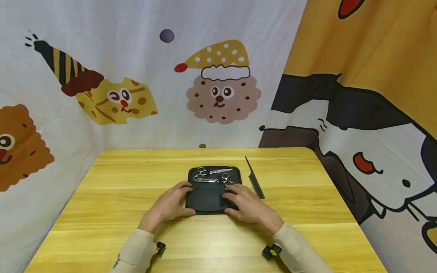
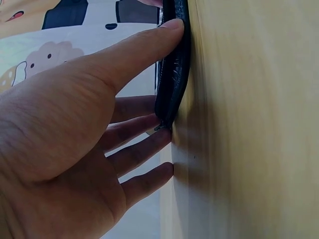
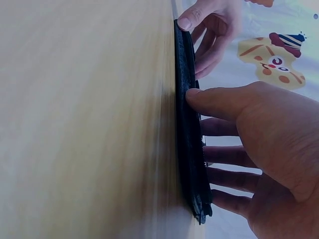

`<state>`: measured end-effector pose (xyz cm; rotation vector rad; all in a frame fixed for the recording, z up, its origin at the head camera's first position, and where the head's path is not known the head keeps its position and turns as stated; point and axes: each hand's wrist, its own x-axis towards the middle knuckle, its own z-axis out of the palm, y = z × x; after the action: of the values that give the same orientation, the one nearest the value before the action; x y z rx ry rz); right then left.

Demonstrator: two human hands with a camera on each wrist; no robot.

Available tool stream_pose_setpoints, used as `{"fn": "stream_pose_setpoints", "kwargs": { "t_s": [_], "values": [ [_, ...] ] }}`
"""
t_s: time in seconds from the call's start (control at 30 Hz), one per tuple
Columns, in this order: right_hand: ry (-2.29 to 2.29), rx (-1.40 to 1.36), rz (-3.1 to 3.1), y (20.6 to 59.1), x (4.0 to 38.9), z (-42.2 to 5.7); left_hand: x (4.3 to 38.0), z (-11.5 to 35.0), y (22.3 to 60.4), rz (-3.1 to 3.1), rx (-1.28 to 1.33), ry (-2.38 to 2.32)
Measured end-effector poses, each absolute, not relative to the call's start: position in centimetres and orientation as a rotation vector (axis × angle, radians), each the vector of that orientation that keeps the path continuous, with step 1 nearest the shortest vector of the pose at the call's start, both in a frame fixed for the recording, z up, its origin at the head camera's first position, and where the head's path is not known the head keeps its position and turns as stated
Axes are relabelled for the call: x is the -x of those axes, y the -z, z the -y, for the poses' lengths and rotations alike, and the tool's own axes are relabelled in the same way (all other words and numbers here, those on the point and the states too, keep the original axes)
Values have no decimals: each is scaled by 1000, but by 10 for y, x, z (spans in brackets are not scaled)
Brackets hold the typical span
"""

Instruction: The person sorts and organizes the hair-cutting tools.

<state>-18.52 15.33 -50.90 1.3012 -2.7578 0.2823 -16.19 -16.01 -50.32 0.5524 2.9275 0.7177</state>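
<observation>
A black zip case (image 1: 205,197) lies on the table in front of me, its zipped edge facing me. Two pairs of silver haircutting scissors (image 1: 206,181) rest side by side across its far half, in the head view. My left hand (image 1: 170,203) is at the case's left side, with the thumb at the near edge and the fingers spread along the side. Over the right part of the case lies my right hand (image 1: 247,204), thumb against the near edge (image 3: 187,114) and fingers reaching across the top. In the left wrist view a gap shows between layers at the case's edge (image 2: 172,79).
A black tail comb (image 1: 255,181) lies just right of the case, its thin tail pointing away. The wooden table (image 1: 136,163) ends at a curtain (image 1: 143,45) printed with cartoon figures. A dark wrist device (image 1: 271,251) sits below each sleeve.
</observation>
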Motion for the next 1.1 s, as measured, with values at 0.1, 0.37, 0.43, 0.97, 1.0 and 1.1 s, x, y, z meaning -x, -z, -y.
{"fn": "stream_pose_setpoints", "kwargs": {
  "t_s": [0.1, 0.37, 0.43, 0.97, 1.0, 1.1],
  "values": [
    [-279, -1301, 2755, 510, 186, -154, 163, 160, 503, -2922, -555, -716],
    [-288, -1312, 2746, 508, 186, -153, 163, 164, 497, -2903, -597, -758],
    [-288, -1312, 2747, 508, 186, -152, 164, 165, 495, -2912, -602, -792],
    [-269, -1292, 2788, 506, 185, -153, 200, 167, 485, -3173, -642, -897],
    [-266, -1291, 2791, 505, 185, -153, 203, 167, 485, -3185, -636, -894],
    [-257, -1290, 2797, 505, 185, -153, 209, 168, 485, -3206, -624, -900]
  ]
}}
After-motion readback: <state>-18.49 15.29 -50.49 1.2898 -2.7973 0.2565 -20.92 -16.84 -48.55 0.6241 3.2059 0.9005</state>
